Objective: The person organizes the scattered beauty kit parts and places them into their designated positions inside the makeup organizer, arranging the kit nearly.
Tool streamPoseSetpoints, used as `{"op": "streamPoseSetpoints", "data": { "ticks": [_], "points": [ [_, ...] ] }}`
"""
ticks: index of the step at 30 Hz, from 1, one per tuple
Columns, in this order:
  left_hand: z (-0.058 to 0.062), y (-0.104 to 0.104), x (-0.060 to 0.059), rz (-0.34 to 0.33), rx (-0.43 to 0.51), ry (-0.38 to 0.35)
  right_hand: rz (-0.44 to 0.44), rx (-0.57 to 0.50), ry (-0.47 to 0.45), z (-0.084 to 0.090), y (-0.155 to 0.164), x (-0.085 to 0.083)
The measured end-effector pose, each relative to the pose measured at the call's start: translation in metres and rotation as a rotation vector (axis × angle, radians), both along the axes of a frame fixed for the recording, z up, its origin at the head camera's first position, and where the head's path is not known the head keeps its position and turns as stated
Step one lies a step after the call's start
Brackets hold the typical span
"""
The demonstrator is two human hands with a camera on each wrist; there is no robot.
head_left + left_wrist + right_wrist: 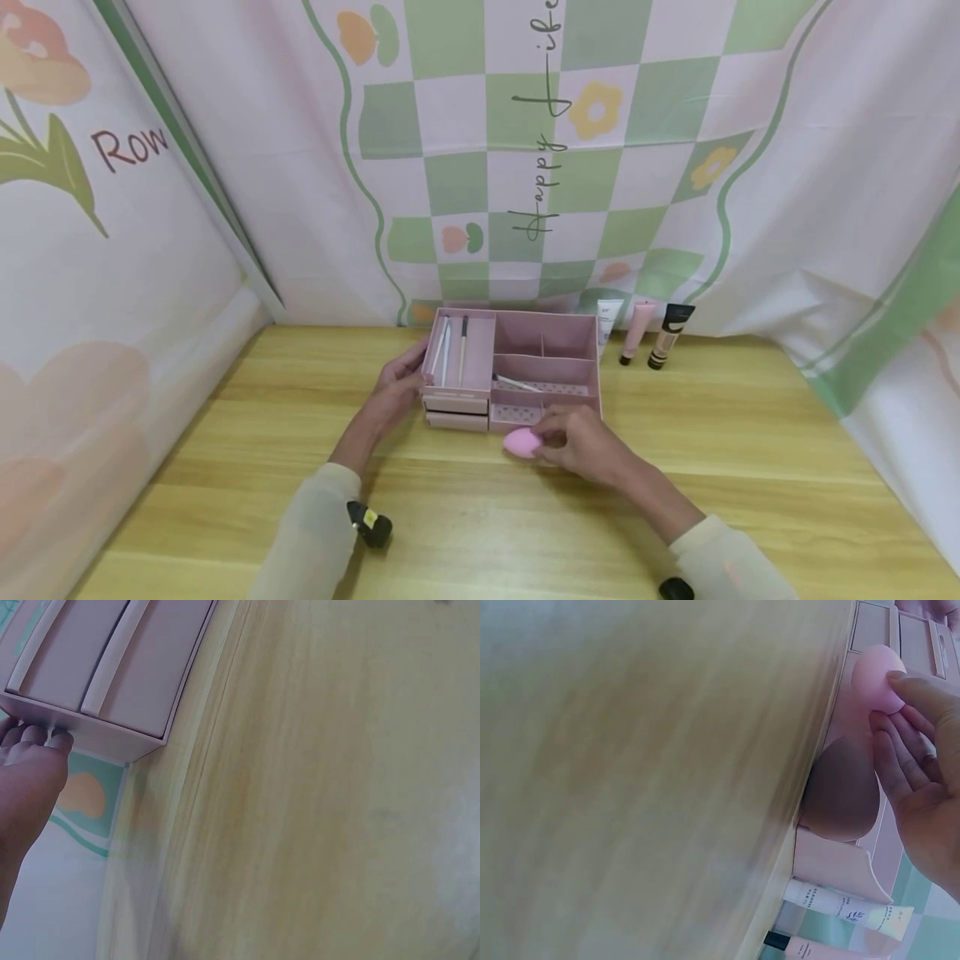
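A pink compartmented organiser box [547,340] with two small drawers [455,412] stands mid-table. My left hand [396,385] rests against its left side, fingertips [45,736] touching the box's corner [112,742]. My right hand [581,442] pinches a pink egg-shaped makeup sponge [521,442] just in front of the box; the right wrist view shows the sponge [876,675] between thumb and fingers [900,746]. Slim white-handled brushes [450,343] lie in the box's left compartment, and another lies in a right compartment [517,384].
Three cosmetic tubes stand behind the box at the right: white [608,321], pink [636,331] and black-capped beige [670,335]. A patterned cloth backdrop [525,150] encloses the wooden table [750,450] at back and sides.
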State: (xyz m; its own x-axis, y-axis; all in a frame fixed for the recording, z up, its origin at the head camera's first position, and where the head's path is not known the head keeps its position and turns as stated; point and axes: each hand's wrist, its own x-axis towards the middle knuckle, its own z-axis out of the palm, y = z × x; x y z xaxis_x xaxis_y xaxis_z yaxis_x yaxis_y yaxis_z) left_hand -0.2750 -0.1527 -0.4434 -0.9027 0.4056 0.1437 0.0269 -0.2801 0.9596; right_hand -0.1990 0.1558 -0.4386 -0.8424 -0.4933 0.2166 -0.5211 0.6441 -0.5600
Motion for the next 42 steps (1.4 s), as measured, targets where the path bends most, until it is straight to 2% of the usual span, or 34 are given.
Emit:
{"op": "streamPoseSetpoints", "data": {
  "ticks": [8,16,23,33,42],
  "points": [
    [0.0,0.0,-0.001,0.013,-0.007,-0.018,-0.016,-0.078,-0.076,0.002,0.001,-0.002],
    [-0.001,0.0,-0.002,0.01,-0.008,-0.021,-0.047,-0.079,-0.049,0.009,0.002,-0.005],
    [0.0,0.0,-0.001,0.008,-0.013,-0.018,-0.082,-0.068,-0.064,0.016,0.005,-0.011],
    [-0.002,0.0,-0.002,0.012,-0.01,-0.005,-0.113,-0.103,-0.051,0.015,0.006,-0.025],
    [0.002,0.0,0.001,0.006,-0.002,0.003,-0.147,-0.086,-0.069,0.015,0.0,-0.034]
  ]
}}
